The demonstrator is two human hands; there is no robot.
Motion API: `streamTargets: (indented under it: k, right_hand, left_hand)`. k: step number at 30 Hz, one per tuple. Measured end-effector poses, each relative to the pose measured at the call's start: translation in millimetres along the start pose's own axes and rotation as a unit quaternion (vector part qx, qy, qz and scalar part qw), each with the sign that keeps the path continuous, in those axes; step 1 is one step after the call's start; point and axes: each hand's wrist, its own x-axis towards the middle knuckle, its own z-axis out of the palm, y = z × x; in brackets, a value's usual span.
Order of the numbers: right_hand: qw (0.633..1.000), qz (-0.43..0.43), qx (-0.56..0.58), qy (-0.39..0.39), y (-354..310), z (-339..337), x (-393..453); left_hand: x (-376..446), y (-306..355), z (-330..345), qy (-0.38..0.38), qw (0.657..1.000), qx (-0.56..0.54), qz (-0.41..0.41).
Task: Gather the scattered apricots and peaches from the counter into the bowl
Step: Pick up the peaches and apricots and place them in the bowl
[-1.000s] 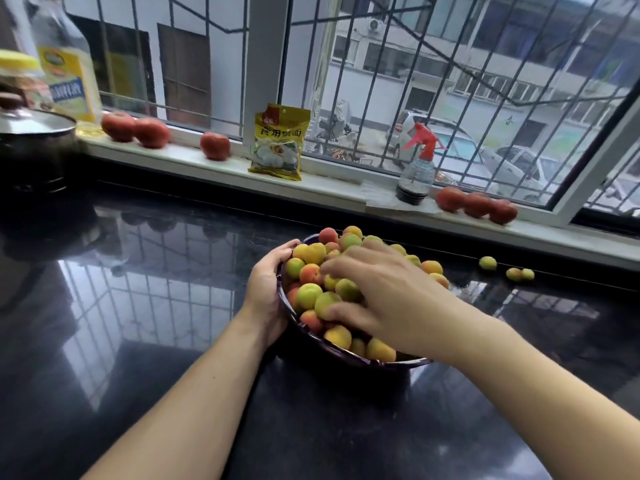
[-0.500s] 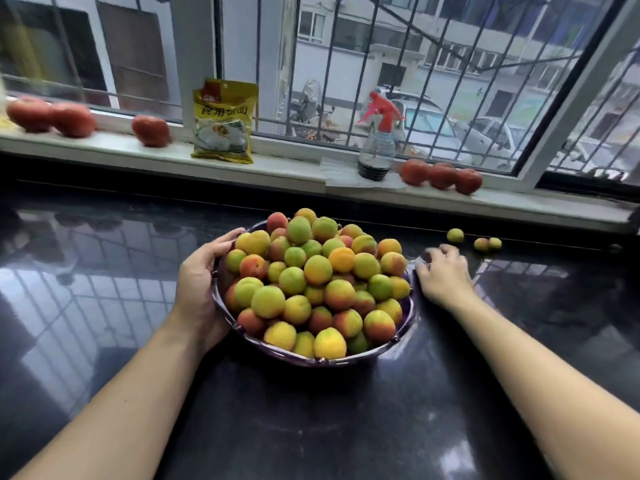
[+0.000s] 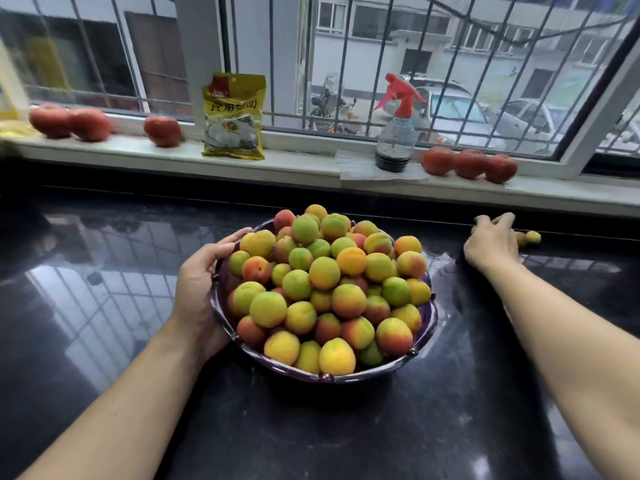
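the step in hand looks like picking up the last loose apricots (image 3: 529,238) at the far right of the worktop (image 3: 104,306), close under the sill (image 3: 311,168). the right hand (image 3: 491,244) reaches out over them, well apart from the bowl (image 3: 427,327), its fingers (image 3: 498,220) curled down over what seems to be one small fruit; a yellow-green edge shows between them, but whether they have closed on it or only cover it, i cannot tell. two more apricots lie just beside that hand on its right, touching or nearly touching each other.

the left hand (image 3: 204,289) holds the bowl's left rim, fingers (image 3: 232,242) curved round it with the tips against the fruit at the top, which i judge is meant to steady it.

the bowl sits mid-worktop, heaped well above its rim with green, yellow and orange-red fruit (the pile looks ready to shed some if bumped). so the task seems nearly done as far as the worktop goes.

the next move calls for a sure grip on the small round fruit, which rolls easily on the glossy black stone, then a carry back to the bowl and a gentle set-down in a hollow of the heap, not a drop on the crown. larger red fruit (image 3: 469,164) rest on the sill, beside a spray bottle (image 3: 396,133).
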Motion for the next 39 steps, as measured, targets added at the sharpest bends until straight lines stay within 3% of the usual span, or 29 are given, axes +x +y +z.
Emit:
streamTargets:
  k: [7,11,13,15,18,21,24,39]
  right_hand:
    - [0.996,-0.055,0.049,0.050,-13.7,4.1,-16.6]
    - [0.980,-0.040,0.190,0.034,-39.0,-17.2,-38.0]
    - [0.955,-0.030,0.296,0.001,-49.9,-39.4,-50.2]
    - [0.907,-0.035,0.416,-0.062,-62.2,-69.8,-69.4]
    - [0.843,-0.133,0.495,-0.161,-84.6,-122.0,-104.4]
    - [0.839,-0.248,0.435,-0.213,-115.7,-161.6,-138.0]
    - [0.856,-0.300,0.364,-0.212,-141.4,-167.4,-151.7]
    - [0.879,-0.362,0.254,-0.178,-162.0,-150.1,-164.0]
  left_hand:
    - [-0.2,0.0,-1.3,0.003,1.000,0.000,-0.002]
    - [-0.4,1.2,-1.5,0.009,1.000,-0.010,-0.004]
    - [-1.8,2.1,0.0,0.009,1.000,-0.016,-0.004]
    - [-4.2,2.9,2.2,0.004,1.000,-0.022,-0.007]
    - [-6.4,2.9,2.7,-0.006,0.999,-0.038,-0.012]
    - [-5.9,2.4,2.2,-0.018,0.999,-0.044,-0.014]
    - [-6.4,2.2,2.5,-0.033,0.999,-0.040,-0.016]
    - [-7.1,3.4,3.6,-0.016,0.999,-0.037,-0.014]
